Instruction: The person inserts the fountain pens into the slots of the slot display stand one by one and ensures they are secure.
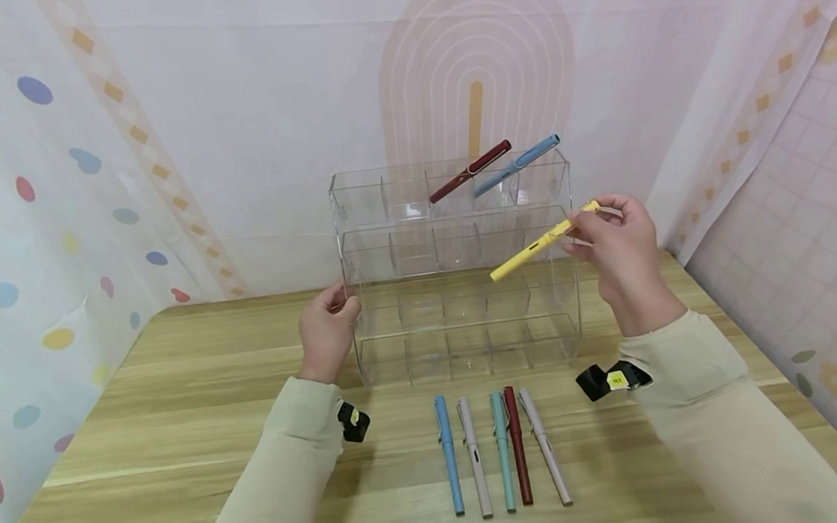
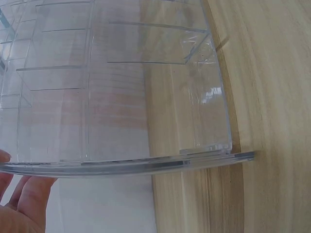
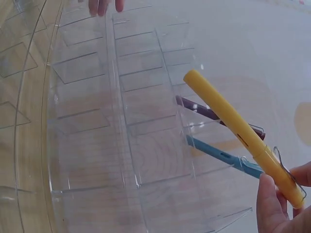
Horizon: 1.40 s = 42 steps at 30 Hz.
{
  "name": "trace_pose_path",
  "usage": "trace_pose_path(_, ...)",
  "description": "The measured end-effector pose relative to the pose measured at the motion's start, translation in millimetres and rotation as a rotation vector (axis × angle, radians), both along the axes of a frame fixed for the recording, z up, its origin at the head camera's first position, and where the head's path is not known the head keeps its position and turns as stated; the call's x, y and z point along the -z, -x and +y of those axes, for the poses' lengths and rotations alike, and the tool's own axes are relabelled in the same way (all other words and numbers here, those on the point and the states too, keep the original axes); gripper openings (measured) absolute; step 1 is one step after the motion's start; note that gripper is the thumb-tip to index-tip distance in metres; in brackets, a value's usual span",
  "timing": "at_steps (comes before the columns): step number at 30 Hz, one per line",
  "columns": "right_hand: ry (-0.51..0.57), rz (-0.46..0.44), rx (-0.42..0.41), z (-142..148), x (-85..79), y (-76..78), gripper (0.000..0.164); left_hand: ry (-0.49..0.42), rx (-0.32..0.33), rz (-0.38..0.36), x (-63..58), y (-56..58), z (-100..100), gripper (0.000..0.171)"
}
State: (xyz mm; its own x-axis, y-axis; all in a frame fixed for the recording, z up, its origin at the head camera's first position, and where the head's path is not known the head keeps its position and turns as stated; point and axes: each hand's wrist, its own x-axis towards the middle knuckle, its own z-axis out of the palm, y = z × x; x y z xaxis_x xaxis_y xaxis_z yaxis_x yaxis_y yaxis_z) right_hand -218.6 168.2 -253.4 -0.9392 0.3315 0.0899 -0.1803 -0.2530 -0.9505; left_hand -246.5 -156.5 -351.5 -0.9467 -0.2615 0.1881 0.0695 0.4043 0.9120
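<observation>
Right-hand grip [image 1: 620, 243] is pinched on a yellow pen [image 1: 534, 252], thumb and fingers at the end with the wire clip [image 3: 286, 167], so most of the barrel sticks out past the fingertips. Pen's up in the air, tilted, plain end pointing down and left in the head view, over the right half of a clear rack [image 1: 422, 314]. Left-hand grip [image 1: 326, 329] is clamped on the rack's left side edge, thumb in front.

As for writing: the black wrist camera on the right arm [image 1: 593, 384] has a yellow label [image 1: 617, 380] with some dark characters, but they're too small to make out. Left one [image 1: 355, 430] has a bit of yellow too, also unreadable.

Up in the rack's top row, a dark red pen [image 1: 470, 172] and a blue pen [image 1: 517, 165] lean in neighbouring compartments. On the wood-look tabletop [image 1: 180, 392], just in front of the rack, five more lie side by side, left to right: light blue pen [image 1: 450, 458], grey pen [image 1: 475, 458], teal pen [image 1: 504, 452], another dark red one [image 1: 517, 447], another grey one [image 1: 546, 447].
</observation>
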Motion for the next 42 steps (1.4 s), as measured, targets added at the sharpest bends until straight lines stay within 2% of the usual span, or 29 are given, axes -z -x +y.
trace_pose_path(6, -0.049, -0.008, 0.049, -8.2, -6.9, 11.1, 0.024, 0.007, 0.004, 0.003, 0.4, 1.1, -0.5, 0.043)
trace_pose_path(17, -0.051, -0.018, 0.132, -25.8, -16.4, 29.9, 0.031, -0.022, 0.010, 0.010, 0.8, 0.8, -1.7, 0.045)
trace_pose_path(23, 0.009, 0.011, 0.136, -36.4, -18.0, 38.9, 0.034, -0.029, 0.015, 0.011, 1.1, 0.2, -2.1, 0.045)
trace_pose_path(34, 0.003, 0.006, 0.167, -52.6, -0.4, 48.9, 0.028, -0.044, 0.029, 0.011, 1.3, -1.1, -1.6, 0.046)
trace_pose_path(42, -0.044, 0.014, 0.144, -61.9, 8.0, 50.3, 0.028, -0.030, 0.027, 0.017, 0.6, -2.2, -0.3, 0.047)
